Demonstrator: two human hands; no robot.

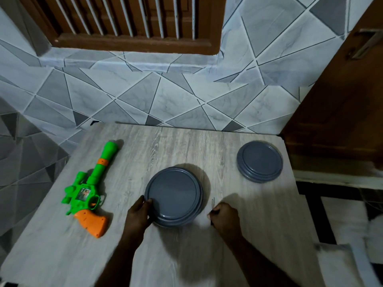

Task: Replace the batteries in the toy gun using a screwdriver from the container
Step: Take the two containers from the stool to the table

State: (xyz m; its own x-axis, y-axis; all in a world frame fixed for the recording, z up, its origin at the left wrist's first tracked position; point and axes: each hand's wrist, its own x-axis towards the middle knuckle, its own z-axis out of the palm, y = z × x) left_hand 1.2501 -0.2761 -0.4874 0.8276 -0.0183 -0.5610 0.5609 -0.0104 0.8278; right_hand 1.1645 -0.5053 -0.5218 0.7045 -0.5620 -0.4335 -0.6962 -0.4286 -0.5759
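Left hand gripping rim of near container, lid on. Right hand fisted round thin tool, prob. screwdriver. Toy gun well left, barrel pointing away; nearer left hand.

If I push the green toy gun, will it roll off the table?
Probably not: the toy gun lies flat on its side on the table, and its orange grip sticks out, so it should slide or spin, not roll. It looks like moulded plastic, likely stiff and light for its size.
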